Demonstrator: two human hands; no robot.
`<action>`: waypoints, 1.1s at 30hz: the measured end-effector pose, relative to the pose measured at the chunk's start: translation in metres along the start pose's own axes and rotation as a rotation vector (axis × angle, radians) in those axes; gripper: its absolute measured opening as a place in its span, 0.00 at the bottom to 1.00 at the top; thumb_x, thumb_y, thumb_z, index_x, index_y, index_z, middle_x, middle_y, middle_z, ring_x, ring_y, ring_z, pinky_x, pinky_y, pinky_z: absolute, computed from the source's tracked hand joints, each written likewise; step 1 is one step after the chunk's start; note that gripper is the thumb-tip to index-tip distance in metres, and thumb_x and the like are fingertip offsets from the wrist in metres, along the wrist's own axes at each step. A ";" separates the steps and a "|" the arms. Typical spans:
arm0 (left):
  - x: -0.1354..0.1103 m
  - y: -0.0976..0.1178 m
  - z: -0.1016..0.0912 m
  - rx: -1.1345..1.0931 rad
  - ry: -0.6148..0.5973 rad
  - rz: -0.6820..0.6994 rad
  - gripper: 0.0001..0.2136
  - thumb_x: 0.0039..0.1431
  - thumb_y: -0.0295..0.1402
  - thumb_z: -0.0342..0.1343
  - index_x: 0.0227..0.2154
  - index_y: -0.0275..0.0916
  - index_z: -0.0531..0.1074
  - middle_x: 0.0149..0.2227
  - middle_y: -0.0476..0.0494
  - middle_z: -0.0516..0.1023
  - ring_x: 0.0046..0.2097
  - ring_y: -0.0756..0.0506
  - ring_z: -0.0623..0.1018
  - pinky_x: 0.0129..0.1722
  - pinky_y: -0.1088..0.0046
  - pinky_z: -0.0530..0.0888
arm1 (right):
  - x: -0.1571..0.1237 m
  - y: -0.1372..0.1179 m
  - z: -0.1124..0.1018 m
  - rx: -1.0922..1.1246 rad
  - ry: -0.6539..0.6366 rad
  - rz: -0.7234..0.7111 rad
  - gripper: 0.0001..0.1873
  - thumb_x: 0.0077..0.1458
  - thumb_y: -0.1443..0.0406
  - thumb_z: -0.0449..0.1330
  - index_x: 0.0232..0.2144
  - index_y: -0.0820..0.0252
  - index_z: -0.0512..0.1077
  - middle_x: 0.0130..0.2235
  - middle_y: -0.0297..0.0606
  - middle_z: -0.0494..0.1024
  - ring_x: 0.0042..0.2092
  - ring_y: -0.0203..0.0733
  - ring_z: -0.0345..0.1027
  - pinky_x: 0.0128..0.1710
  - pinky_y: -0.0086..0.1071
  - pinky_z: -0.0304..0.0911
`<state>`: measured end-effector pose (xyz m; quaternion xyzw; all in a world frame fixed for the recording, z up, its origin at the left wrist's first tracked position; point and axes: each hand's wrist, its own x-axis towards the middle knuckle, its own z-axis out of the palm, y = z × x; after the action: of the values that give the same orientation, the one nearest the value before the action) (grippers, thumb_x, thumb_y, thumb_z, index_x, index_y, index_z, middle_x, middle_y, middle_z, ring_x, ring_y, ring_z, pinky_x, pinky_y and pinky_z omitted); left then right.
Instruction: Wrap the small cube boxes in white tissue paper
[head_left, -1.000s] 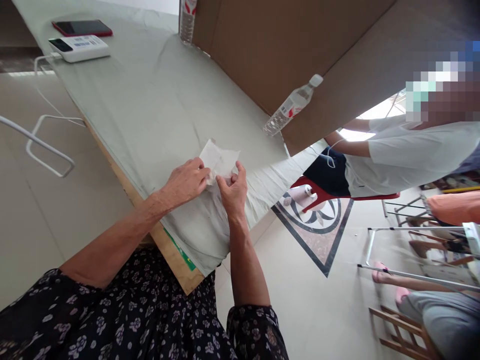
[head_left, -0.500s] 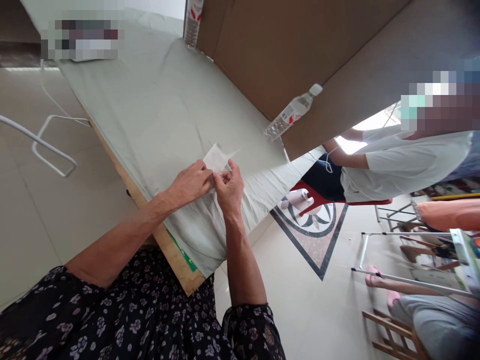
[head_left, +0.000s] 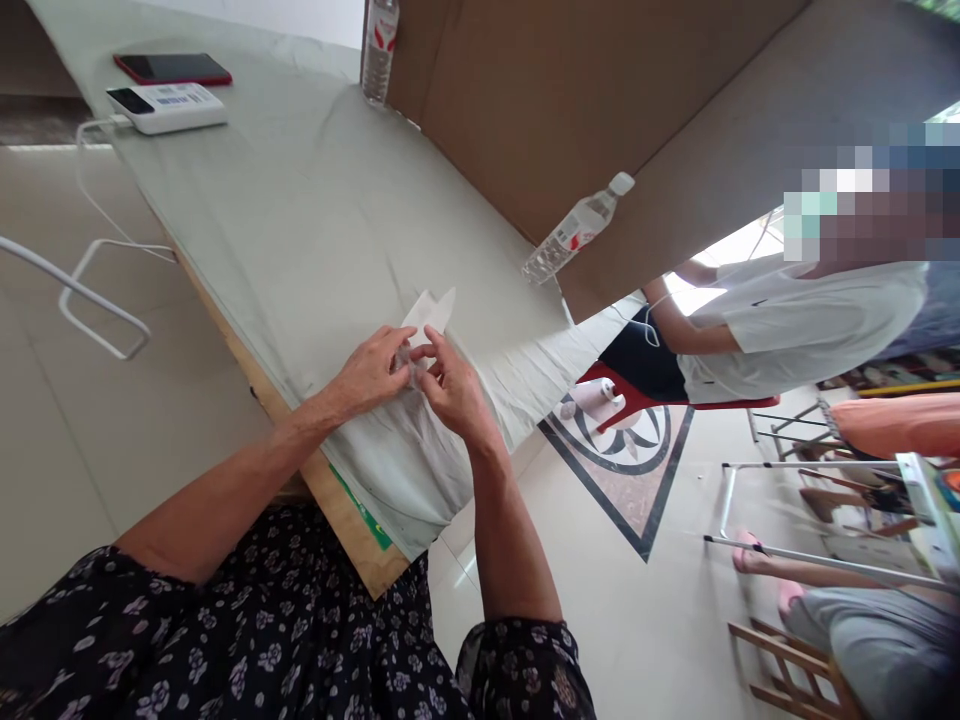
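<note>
Close to the near edge of the cloth-covered table, my left hand (head_left: 373, 370) and my right hand (head_left: 452, 388) meet with curled fingers. Between them is a small piece of crinkled clear plastic (head_left: 409, 370), partly hidden by the fingers; both hands pinch at it. Just beyond my fingertips a thin white piece (head_left: 430, 312), like folded paper or cloth, lies on the table with two pointed corners sticking up. My fingers cover its near end, so I cannot tell whether it is joined to the plastic.
A large brown cardboard panel (head_left: 555, 110) stands along the far side. Two clear bottles are by it, one tilted (head_left: 574, 235), one upright (head_left: 380, 55). A white power bank (head_left: 176, 108) and a phone (head_left: 172, 68) lie far left. Another person in a white shirt (head_left: 810, 320) sits at right.
My right hand has turned and its fingers have spread a little from the left. Clear plastic now shows between them, and the white piece shows two upright points instead of lying flat.
</note>
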<state>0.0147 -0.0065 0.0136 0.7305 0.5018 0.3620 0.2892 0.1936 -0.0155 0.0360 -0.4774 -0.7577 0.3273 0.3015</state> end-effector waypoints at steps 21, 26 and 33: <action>0.002 0.006 0.007 -0.036 0.112 -0.167 0.07 0.54 0.33 0.62 0.36 0.39 0.72 0.38 0.47 0.74 0.32 0.50 0.72 0.40 0.67 0.76 | 0.011 0.032 -0.015 0.204 0.266 0.327 0.27 0.54 0.60 0.62 0.55 0.62 0.71 0.42 0.39 0.83 0.27 0.32 0.69 0.28 0.30 0.68; 0.001 0.003 0.011 -0.059 0.143 -0.135 0.07 0.54 0.32 0.61 0.36 0.39 0.72 0.37 0.47 0.73 0.31 0.50 0.71 0.40 0.68 0.76 | 0.033 0.042 -0.007 0.326 0.205 0.495 0.32 0.50 0.56 0.68 0.55 0.65 0.70 0.39 0.40 0.83 0.26 0.36 0.73 0.19 0.27 0.61; -0.002 0.005 0.012 -0.033 0.112 -0.108 0.13 0.56 0.31 0.60 0.45 0.39 0.73 0.40 0.46 0.73 0.35 0.48 0.73 0.43 0.68 0.76 | 0.063 0.045 0.000 0.368 0.116 0.462 0.30 0.44 0.51 0.72 0.44 0.62 0.72 0.24 0.27 0.74 0.21 0.33 0.62 0.18 0.27 0.55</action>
<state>0.0267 -0.0107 0.0099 0.6761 0.5497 0.3944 0.2917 0.1947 0.0572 0.0097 -0.5925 -0.5384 0.4911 0.3434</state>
